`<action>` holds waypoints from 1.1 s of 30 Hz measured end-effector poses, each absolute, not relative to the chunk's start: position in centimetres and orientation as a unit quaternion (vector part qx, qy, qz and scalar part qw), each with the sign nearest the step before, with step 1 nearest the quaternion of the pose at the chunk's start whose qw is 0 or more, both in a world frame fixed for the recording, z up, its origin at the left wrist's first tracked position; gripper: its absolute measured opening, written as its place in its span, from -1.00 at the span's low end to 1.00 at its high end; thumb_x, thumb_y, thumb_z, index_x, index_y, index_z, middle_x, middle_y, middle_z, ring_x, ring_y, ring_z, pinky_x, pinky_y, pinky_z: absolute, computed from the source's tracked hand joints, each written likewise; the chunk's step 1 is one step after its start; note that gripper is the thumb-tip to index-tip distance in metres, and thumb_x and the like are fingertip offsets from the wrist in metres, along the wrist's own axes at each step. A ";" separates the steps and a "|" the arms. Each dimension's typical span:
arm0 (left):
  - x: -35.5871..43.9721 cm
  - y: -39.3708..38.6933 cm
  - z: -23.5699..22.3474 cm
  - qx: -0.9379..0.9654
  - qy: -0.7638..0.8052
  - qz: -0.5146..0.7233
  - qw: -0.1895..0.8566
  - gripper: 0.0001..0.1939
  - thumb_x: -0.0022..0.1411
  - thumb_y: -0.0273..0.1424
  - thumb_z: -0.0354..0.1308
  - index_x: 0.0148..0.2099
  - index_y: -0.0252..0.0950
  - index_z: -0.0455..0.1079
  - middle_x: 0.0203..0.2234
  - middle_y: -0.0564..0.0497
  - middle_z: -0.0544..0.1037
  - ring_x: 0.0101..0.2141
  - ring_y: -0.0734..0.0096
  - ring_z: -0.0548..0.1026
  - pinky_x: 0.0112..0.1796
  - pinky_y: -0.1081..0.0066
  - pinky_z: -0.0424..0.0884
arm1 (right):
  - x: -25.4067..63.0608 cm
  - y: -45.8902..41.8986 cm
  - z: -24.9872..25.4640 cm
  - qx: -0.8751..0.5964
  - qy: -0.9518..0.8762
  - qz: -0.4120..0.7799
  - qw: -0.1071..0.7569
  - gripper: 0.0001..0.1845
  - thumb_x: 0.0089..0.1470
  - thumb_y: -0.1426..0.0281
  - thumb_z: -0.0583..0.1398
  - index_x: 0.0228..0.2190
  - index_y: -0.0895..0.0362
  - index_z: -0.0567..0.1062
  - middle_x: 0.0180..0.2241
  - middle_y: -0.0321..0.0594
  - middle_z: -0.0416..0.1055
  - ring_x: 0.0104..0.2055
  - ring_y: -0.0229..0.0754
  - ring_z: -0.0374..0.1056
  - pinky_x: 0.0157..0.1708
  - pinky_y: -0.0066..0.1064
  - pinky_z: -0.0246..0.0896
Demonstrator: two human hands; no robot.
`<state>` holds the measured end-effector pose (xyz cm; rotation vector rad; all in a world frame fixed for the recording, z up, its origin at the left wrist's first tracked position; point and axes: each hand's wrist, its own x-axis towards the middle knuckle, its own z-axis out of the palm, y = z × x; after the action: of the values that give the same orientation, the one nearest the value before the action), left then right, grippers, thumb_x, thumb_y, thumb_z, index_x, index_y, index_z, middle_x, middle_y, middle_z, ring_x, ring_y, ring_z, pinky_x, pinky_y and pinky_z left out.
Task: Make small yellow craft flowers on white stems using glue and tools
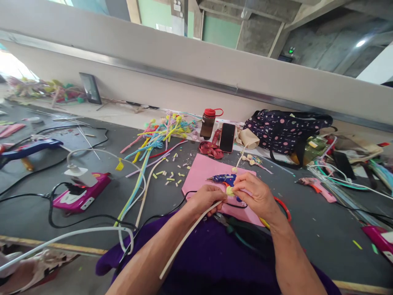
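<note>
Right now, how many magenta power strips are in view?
2: a power strip on the left, with a white adapter; a second power strip at the right edge, partly cut off. Others may be hidden.

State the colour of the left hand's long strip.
The strip is cream, clearest in the head view.

No words or numbers can be read: the marks on the bottle point(208, 126), red strap point(211, 150) and yellow tag point(119, 164) are too small or blurred, as is the lit green sign point(291, 50) in the background.

Hands point(256, 196) partly hide the blue glue gun point(223, 178).
</note>
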<state>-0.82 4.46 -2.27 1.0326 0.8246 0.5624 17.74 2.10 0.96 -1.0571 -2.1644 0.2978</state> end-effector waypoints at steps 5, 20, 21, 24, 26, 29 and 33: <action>-0.8 4.4 -1.9 0.473 0.382 0.254 0.752 -0.84 -0.07 -0.37 0.09 -0.58 -0.35 0.34 -0.81 0.13 0.33 -0.86 0.64 0.14 -0.82 0.58 0.02 | 17.7 2.1 0.9 -0.406 -0.838 0.106 0.348 -0.90 0.12 0.48 0.14 -0.36 0.09 0.46 -0.29 -0.22 0.35 -0.21 -0.19 0.29 -0.19 -0.32 0.19; -0.9 4.4 -2.2 0.474 0.376 0.266 0.751 -0.85 -0.08 -0.37 0.09 -0.58 -0.35 0.35 -0.81 0.12 0.32 -0.85 0.63 0.15 -0.83 0.58 0.01 | 17.7 2.2 0.8 -0.404 -0.848 0.081 0.334 -0.88 0.12 0.50 0.13 -0.37 0.10 0.47 -0.28 -0.22 0.36 -0.20 -0.18 0.28 -0.19 -0.32 0.18; -0.8 4.4 -2.1 0.472 0.378 0.263 0.751 -0.85 -0.08 -0.37 0.10 -0.58 -0.35 0.34 -0.82 0.12 0.32 -0.86 0.63 0.14 -0.83 0.58 0.01 | 17.7 2.2 0.7 -0.404 -0.848 0.081 0.334 -0.88 0.12 0.50 0.13 -0.37 0.10 0.47 -0.28 -0.22 0.36 -0.21 -0.18 0.28 -0.19 -0.32 0.18; -0.8 4.4 -2.1 0.470 0.377 0.261 0.754 -0.85 -0.08 -0.38 0.09 -0.59 -0.35 0.34 -0.82 0.12 0.32 -0.86 0.64 0.14 -0.82 0.58 0.00 | 17.6 2.3 0.6 -0.405 -0.848 0.079 0.333 -0.88 0.12 0.50 0.12 -0.38 0.10 0.46 -0.29 -0.22 0.36 -0.22 -0.18 0.29 -0.20 -0.32 0.19; -0.8 4.4 -2.2 0.470 0.376 0.262 0.755 -0.86 -0.08 -0.39 0.09 -0.58 -0.35 0.34 -0.82 0.12 0.32 -0.85 0.63 0.14 -0.82 0.58 0.00 | 17.6 2.3 0.6 -0.404 -0.849 0.076 0.332 -0.88 0.12 0.50 0.12 -0.39 0.10 0.46 -0.29 -0.22 0.36 -0.22 -0.18 0.29 -0.22 -0.32 0.19; -0.8 4.4 -2.2 0.467 0.379 0.262 0.755 -0.87 -0.08 -0.39 0.09 -0.57 -0.35 0.34 -0.82 0.12 0.33 -0.86 0.63 0.14 -0.83 0.58 0.01 | 17.6 2.3 0.6 -0.402 -0.850 0.070 0.334 -0.88 0.12 0.49 0.12 -0.39 0.10 0.46 -0.30 -0.22 0.36 -0.22 -0.17 0.29 -0.22 -0.31 0.20; -0.9 4.3 -2.1 0.467 0.370 0.263 0.759 -0.86 -0.08 -0.39 0.09 -0.57 -0.35 0.33 -0.81 0.13 0.34 -0.87 0.64 0.13 -0.84 0.59 0.01 | 17.6 2.2 0.6 -0.404 -0.848 0.066 0.336 -0.86 0.13 0.48 0.12 -0.39 0.10 0.48 -0.30 -0.21 0.36 -0.23 -0.17 0.30 -0.23 -0.31 0.21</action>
<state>-0.88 4.29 -2.11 1.0175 0.8056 0.5734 17.57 2.25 0.64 -1.0541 -2.2128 0.1713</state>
